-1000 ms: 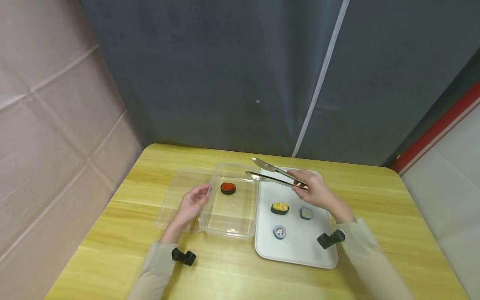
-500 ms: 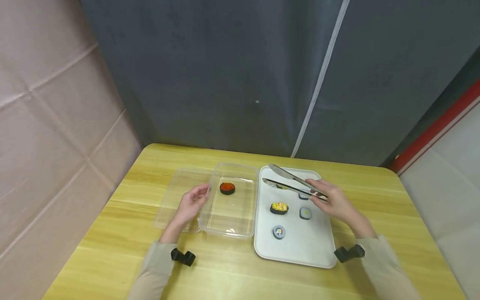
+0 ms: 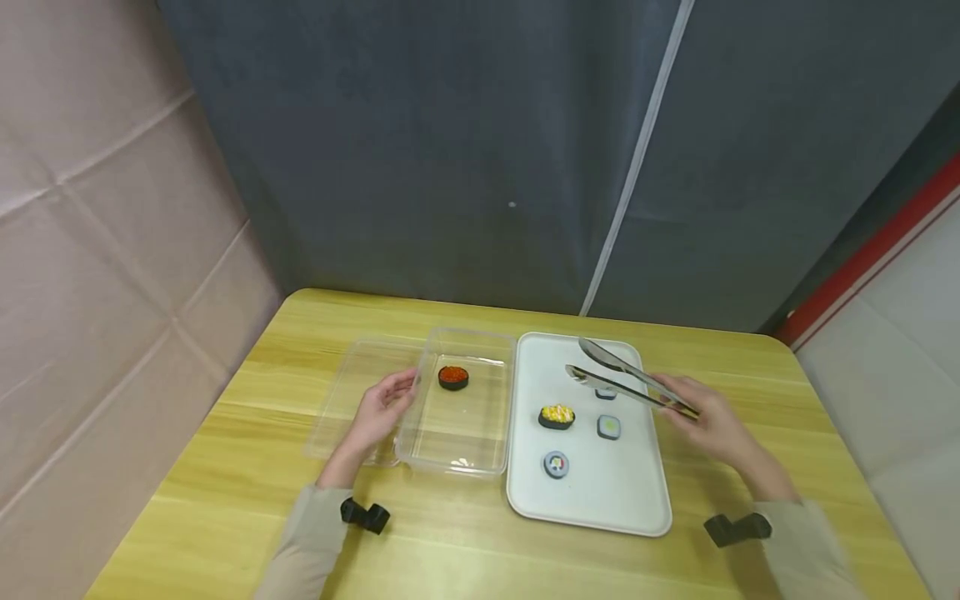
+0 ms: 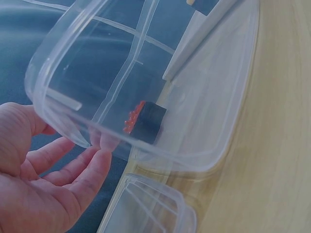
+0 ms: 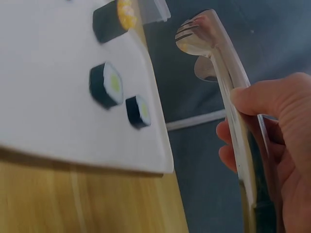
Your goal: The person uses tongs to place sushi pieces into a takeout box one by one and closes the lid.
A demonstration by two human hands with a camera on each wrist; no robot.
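Grey curtain hangs behind my yellow wooden worktop [image 3: 450,550]. My right hand [image 3: 708,425] grips the metal tongs [image 3: 626,379], thumb and fingers curled round the handles, tips apart and hovering over the far part of the white tray [image 3: 600,500]. Below them sit a small green-centred roll [image 3: 605,393], a second green roll [image 3: 609,427], a corn-topped piece [image 3: 557,415] and a multicoloured roll [image 3: 556,464]. My left hand [image 3: 378,408] lies relaxed, fingers against the wall of the clear container [image 3: 457,454], which holds one red roe piece [image 3: 453,377]; its lid [image 3: 352,400] lies alongside. I judge the risk is the tongs' smooth tips: squeeze off-centre and a roll could squirt away, or knock its neighbour just beside it.
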